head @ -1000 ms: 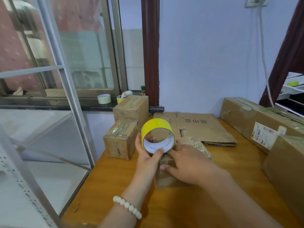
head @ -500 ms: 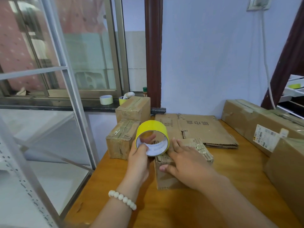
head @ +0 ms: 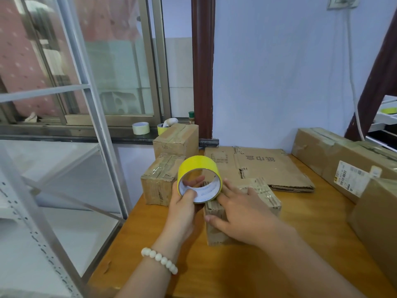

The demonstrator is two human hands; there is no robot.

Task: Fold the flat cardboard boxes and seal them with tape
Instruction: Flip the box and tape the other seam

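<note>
Tape roll (head: 198, 168), bright yellow, sits up in the left grip (head: 182, 208). The fingers go through the core and the thumb is clamped on the near rim, so it's properly held, hovering just off the left end of the small box (head: 265, 191). Can't tell if the roll actually touches the cardboard.

The right grip (head: 242, 214) isn't clenched. It's spread flat on top of that small box with the thumb down the near side, pinning it about mid-tabletop.

Room to move is honestly kinda tight:
- Left edge of the tabletop (head: 311, 224) runs right by the left wrist, with a metal shelf frame (head: 96, 130) just beyond it.
- Two taped boxes (head: 160, 183) are stacked toward the far left corner, the near one just beside the roll.
- The flat cardboard (head: 268, 166) lies along the far edge, its near edge just behind the small box.
- Big cartons (head: 343, 155) line the right edge.

Bare wood shows between the small box and those cartons, and there's a wide strip along the near edge under both forearms.
</note>
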